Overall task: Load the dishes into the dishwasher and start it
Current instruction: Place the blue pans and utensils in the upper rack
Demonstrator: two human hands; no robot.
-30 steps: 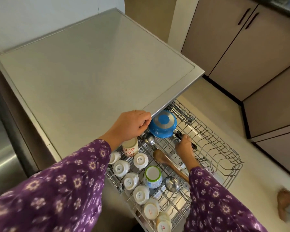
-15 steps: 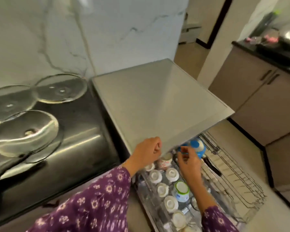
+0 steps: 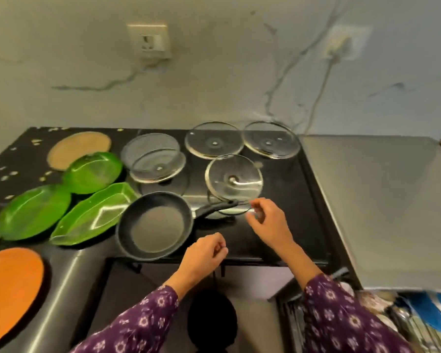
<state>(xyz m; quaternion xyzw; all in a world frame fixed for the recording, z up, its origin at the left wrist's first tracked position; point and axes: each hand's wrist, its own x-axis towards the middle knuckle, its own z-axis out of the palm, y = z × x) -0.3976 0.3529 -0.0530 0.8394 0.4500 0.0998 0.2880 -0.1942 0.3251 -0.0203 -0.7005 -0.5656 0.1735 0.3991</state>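
A black frying pan (image 3: 154, 225) sits on the dark counter (image 3: 285, 225), its handle (image 3: 214, 207) pointing right under a tilted glass lid (image 3: 233, 179). My right hand (image 3: 267, 220) hovers with curled fingers just at that lid's near rim and the handle tip, holding nothing I can make out. Near the counter's front edge my left hand (image 3: 204, 253) is loosely curled and empty, right of the pan. Two more glass lids (image 3: 214, 140) (image 3: 270, 140) lie at the back. The dishwasher rack (image 3: 418, 332) with a blue pot (image 3: 435, 314) shows at the bottom right.
Left of the pan lie three green dishes (image 3: 94, 212), a glass bowl with a lid (image 3: 153, 159), a brown round plate (image 3: 79, 149) and an orange plate (image 3: 10, 278). The steel dishwasher top (image 3: 382, 200) fills the right. A dark round object (image 3: 211, 319) sits below the counter.
The view has swung left from the dishwasher rack to the counter. Both hands have left the rack and the dishwasher's edge and now hover over the counter by the pan and lid.
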